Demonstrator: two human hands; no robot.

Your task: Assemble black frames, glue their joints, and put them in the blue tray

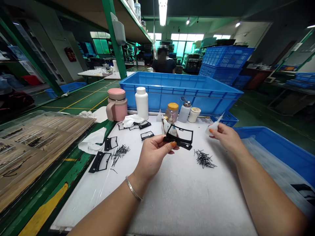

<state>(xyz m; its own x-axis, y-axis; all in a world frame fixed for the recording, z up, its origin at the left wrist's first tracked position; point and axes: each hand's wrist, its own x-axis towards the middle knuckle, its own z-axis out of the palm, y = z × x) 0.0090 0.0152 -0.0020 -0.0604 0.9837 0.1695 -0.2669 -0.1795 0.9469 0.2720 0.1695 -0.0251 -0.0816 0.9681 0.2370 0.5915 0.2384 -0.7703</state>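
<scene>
Head view. Left hand (152, 158): fingers (173, 144) clamped on a black plastic frame (179, 136), which is held up off the table (187, 200) and tilted. Right hand (227, 139): thumb and forefinger pinched together on a small white strip (213, 126), exact item unclear, held just beside the frame but not touching it.

Below the right fingers: loose heap of short black pins (204, 159). Left of the left fingers: second heap of black pins (120, 154), with two further black frames (100, 162) beyond it. Ahead of the left fingers: white wipe (134, 120), jar with yellow lid (171, 111), pump dispenser bottle (184, 112), white plastic bottle (141, 103), pink lidded mug (117, 105). Farther ahead of both hands: large blue plastic crate (182, 93). Silver bangle (133, 188) on the left wrist.
</scene>
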